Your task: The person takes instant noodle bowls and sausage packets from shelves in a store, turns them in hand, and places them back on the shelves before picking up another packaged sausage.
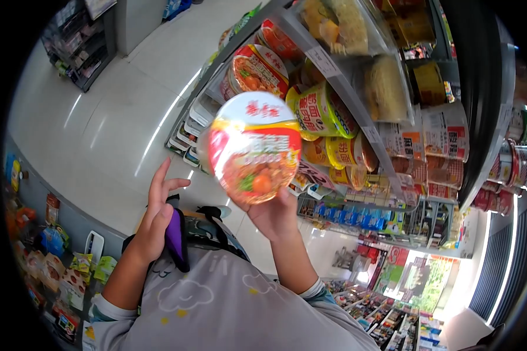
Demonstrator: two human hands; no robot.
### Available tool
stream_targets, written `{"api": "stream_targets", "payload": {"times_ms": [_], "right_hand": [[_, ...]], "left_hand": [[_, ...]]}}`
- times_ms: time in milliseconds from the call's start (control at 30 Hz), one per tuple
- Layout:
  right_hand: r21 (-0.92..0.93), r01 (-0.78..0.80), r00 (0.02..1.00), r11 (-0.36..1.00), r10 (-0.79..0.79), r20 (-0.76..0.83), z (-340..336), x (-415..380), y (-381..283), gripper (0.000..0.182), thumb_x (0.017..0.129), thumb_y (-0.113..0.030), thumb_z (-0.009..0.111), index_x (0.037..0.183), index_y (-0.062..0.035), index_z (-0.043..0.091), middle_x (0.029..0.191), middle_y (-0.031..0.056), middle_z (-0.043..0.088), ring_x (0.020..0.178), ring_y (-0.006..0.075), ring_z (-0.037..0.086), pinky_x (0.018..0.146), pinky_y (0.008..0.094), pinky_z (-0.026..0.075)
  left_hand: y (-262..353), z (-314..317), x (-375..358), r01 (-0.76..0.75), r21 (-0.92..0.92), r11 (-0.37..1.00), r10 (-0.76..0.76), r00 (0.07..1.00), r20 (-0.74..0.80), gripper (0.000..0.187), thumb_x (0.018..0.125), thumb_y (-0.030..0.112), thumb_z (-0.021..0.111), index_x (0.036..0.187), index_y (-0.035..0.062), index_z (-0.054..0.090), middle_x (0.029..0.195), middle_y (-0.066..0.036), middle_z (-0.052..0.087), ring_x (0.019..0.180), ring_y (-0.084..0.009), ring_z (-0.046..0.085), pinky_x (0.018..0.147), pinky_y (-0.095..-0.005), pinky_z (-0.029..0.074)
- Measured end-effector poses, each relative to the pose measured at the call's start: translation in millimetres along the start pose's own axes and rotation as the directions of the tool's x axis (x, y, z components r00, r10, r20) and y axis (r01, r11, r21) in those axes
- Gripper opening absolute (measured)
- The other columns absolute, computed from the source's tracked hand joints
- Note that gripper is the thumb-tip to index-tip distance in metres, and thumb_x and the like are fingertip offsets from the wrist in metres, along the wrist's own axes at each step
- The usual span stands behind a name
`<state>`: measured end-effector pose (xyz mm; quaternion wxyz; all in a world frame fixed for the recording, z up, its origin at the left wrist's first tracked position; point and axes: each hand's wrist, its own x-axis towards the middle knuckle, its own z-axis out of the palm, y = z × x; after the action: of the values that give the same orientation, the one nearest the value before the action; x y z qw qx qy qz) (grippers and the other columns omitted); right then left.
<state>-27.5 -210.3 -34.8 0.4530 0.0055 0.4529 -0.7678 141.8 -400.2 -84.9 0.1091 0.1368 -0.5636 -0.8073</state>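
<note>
A round instant noodle cup point(256, 149) with a red, white and yellow lid is held up in front of the shelves, its lid facing the camera. My right hand point(272, 215) grips it from below, most of the fingers hidden behind the cup. To the left, my left hand point(158, 213) is raised with its fingers apart and holds nothing. Just behind the held cup, a similar red noodle cup point(255, 71) and a green and yellow noodle bucket point(322, 110) sit on the shelf.
Shelving point(357, 102) with packaged noodles rises at the upper right. A low shelf of snack bags point(70, 281) runs along the lower left. A display rack point(82, 44) stands at the upper left beyond the tiled floor point(120, 111).
</note>
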Motion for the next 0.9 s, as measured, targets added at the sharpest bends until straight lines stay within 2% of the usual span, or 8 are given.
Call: {"api": "stream_targets", "payload": {"times_ms": [67,133,233,300,400,667,833,900], "right_hand": [[-0.061,0.057,0.998,0.997,-0.055,0.033,4.6,9.5,-18.0,0.095,0.083,-0.054,0.072,0.154,-0.0078,0.029,0.15,0.0209,0.045,0.134,0.0453,0.048,0.111,0.0505,0.043],[-0.088,0.088,0.996,0.992,-0.086,0.026,6.3,17.4,-33.3,0.093,0.085,-0.056,0.067,0.154,-0.0078,0.028,0.148,0.0263,0.045,0.135,0.0472,0.047,0.111,0.0503,0.044],[-0.05,0.115,0.993,0.992,-0.115,0.015,9.6,29.1,-51.0,0.09,0.088,-0.059,0.062,0.146,0.0052,0.035,0.141,0.0321,0.047,0.133,0.0482,0.047,0.11,0.0514,0.045],[0.036,0.105,0.994,0.994,-0.104,-0.017,10.7,36.9,-61.8,0.087,0.091,-0.058,0.059,0.13,0.0179,0.042,0.134,0.035,0.048,0.133,0.0485,0.047,0.11,0.0523,0.045],[0.07,0.085,0.994,0.994,-0.08,-0.07,22.5,48.2,-72.8,0.085,0.092,-0.057,0.06,0.126,0.019,0.043,0.135,0.0357,0.047,0.133,0.0484,0.047,0.111,0.0517,0.045],[0.078,-0.032,0.995,0.996,0.039,-0.095,37.3,78.1,-88.8,0.089,0.096,-0.06,0.054,0.131,0.0199,0.037,0.134,0.0357,0.048,0.128,0.0434,0.054,0.104,0.0454,0.052],[-0.089,-0.081,0.997,0.993,0.079,-0.022,44.8,91.5,-98.3,0.094,0.096,-0.067,0.049,0.132,0.0191,0.036,0.134,0.0359,0.05,0.124,0.0433,0.057,0.101,0.0448,0.054],[-0.136,-0.076,0.997,0.988,0.077,0.001,45.7,99.4,-99.8,0.095,0.097,-0.065,0.048,0.134,0.0214,0.034,0.137,0.0365,0.048,0.126,0.044,0.056,0.101,0.046,0.054]], "left_hand": [[1.6,-1.2,-5.5,0.01,0.023,1.0,-0.009,0.999,-0.05,0.083,0.099,0.051,0.042,0.16,0.0028,0.01,0.138,-0.019,0.05,0.131,-0.0248,0.043,0.118,-0.041,0.017],[2.0,-1.0,-9.5,0.026,0.046,0.999,-0.022,0.995,-0.098,0.08,0.099,0.046,0.043,0.16,0.0038,0.013,0.135,-0.019,0.051,0.13,-0.0244,0.044,0.117,-0.0403,0.018],[1.8,0.7,-13.9,0.016,-0.008,1.0,-0.017,0.989,-0.147,0.072,0.099,0.036,0.045,0.159,0.0049,0.017,0.134,-0.018,0.052,0.125,-0.0224,0.045,0.116,-0.0391,0.019],[2.3,2.7,-16.4,0.025,0.025,0.999,-0.02,0.983,-0.185,0.068,0.098,0.031,0.042,0.157,0.0041,0.021,0.13,-0.015,0.053,0.096,-0.0107,0.05,0.093,-0.0235,0.036],[-1.8,2.5,-19.1,0.012,0.015,1.0,-0.009,0.973,-0.232,0.067,0.098,0.028,0.044,0.156,0.004,0.023,0.127,-0.013,0.054,0.085,-0.007,0.046,0.083,-0.0213,0.036],[-1.0,-3.2,-22.7,0.025,-0.007,1.0,-0.026,0.949,-0.315,0.063,0.097,0.027,0.046,0.152,0.0046,0.028,0.123,-0.011,0.055,0.086,-0.0071,0.048,0.08,-0.0205,0.037],[2.0,0.0,-22.6,0.006,-0.037,0.999,-0.019,0.937,-0.349,0.06,0.097,0.025,0.045,0.151,0.0049,0.03,0.121,-0.011,0.055,0.084,-0.0066,0.048,0.077,-0.0202,0.039],[7.8,2.9,-23.8,0.017,-0.147,0.989,-0.067,0.939,-0.338,0.056,0.097,0.021,0.047,0.149,0.0044,0.032,0.122,-0.012,0.054,0.123,-0.019,0.044,0.111,-0.0352,0.025]]}}
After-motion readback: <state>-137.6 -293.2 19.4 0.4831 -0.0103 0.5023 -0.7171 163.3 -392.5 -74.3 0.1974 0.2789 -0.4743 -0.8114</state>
